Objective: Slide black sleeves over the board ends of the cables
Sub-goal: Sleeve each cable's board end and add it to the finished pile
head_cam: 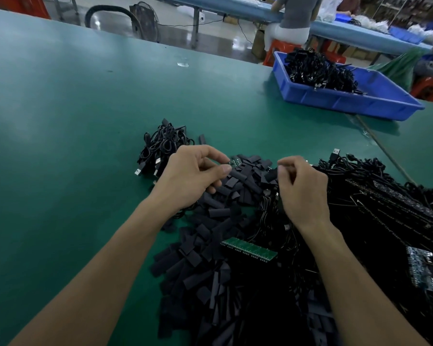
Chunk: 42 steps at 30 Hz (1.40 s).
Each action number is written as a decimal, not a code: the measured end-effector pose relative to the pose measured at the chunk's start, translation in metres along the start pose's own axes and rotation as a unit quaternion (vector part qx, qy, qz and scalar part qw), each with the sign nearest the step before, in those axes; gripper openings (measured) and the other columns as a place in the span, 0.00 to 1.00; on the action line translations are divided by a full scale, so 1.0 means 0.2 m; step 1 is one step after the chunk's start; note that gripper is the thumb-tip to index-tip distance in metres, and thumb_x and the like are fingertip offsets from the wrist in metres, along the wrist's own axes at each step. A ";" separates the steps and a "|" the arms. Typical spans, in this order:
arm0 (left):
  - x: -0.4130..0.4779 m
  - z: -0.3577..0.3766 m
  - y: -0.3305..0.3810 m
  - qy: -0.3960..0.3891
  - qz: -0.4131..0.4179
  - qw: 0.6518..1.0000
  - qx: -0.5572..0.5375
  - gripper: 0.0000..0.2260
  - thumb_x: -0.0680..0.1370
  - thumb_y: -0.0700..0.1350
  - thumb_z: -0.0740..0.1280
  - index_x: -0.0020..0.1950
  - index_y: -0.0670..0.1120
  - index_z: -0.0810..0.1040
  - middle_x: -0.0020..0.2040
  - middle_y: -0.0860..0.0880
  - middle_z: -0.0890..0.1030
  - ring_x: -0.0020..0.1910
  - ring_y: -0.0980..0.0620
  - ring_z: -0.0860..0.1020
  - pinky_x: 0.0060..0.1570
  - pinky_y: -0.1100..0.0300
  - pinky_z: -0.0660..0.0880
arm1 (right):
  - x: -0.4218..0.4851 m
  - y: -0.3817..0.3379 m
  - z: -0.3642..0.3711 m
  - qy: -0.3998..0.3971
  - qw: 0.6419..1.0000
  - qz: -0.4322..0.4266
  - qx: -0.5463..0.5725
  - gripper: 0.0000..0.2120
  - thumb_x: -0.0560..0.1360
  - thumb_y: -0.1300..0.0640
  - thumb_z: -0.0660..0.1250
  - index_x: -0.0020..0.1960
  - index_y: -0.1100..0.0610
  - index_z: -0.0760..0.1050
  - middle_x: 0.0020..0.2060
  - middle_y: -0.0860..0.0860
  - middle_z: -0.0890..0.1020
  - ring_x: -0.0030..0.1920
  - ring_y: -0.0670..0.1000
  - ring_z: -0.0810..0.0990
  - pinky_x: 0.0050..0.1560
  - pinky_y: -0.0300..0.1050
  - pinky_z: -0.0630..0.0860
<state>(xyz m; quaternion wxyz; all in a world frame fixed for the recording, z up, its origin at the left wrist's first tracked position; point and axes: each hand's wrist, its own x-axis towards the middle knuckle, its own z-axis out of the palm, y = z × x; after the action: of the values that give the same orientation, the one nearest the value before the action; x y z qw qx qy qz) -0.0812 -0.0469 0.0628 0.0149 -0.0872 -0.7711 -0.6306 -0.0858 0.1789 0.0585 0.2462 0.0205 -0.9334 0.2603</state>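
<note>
The left hand [193, 176] pinches the small green board end [235, 163] of a cable between thumb and forefinger, just above the centre of the frame. The board is bare, with no sleeve on it yet. Facing it, the right hand [303, 193] has its fingers curled and seems to pinch a single black sleeve [271, 174] at its fingertips, near the board but apart from it. This piece therefore looks to be at the lining-up step, with the sliding not yet done. Beneath and below both hands spreads a broad heap of loose sleeves [210, 258], and a large tangle of cables [385, 221] fills the lower right, so much appears left to do. A smaller bundle of cables [164, 146] lies left of centre, beyond the left hand; whether those are sleeved I cannot tell. A green strip of boards [249, 249] rests on the heap. At upper right, a blue bin [348, 101] on the green worktop [60, 121] holds more cables. Nothing stands between sleeve and board, though the clutter underneath could snag a trailing wire.
</note>
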 end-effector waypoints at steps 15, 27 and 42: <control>-0.01 0.00 -0.01 0.001 0.000 1.000 0.028 0.05 0.78 0.41 0.72 0.49 0.51 0.82 0.38 0.52 0.85 0.38 0.52 0.84 0.39 0.63 0.81 | -0.09 -0.04 -0.02 -0.236 0.969 -0.052 -0.043 0.08 0.81 0.53 0.66 0.56 0.52 0.83 0.49 0.48 0.81 0.49 0.49 0.79 0.51 0.44 0.76; -0.01 0.02 -0.02 -0.015 0.001 0.999 0.043 0.06 0.78 0.41 0.73 0.48 0.53 0.83 0.38 0.53 0.85 0.37 0.53 0.84 0.38 0.65 0.79 | -0.10 -0.12 -0.09 -0.133 0.944 0.054 0.297 0.09 0.73 0.60 0.76 0.50 0.50 0.83 0.37 0.48 0.86 0.36 0.46 0.85 0.42 0.37 0.81; -0.03 0.04 0.02 -0.026 0.006 0.999 0.039 0.05 0.78 0.41 0.73 0.49 0.51 0.85 0.38 0.50 0.86 0.37 0.51 0.84 0.38 0.65 0.79 | -0.11 -0.13 -0.10 -0.047 0.951 0.029 0.305 0.05 0.74 0.55 0.75 0.46 0.46 0.83 0.36 0.46 0.86 0.34 0.47 0.85 0.40 0.41 0.81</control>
<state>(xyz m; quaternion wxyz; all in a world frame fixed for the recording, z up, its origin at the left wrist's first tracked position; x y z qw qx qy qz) -0.0738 -0.0384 0.0649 0.0024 -0.1074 -0.7947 -0.5975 -0.0530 0.1643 0.0746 0.1766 0.0795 -0.8202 0.5383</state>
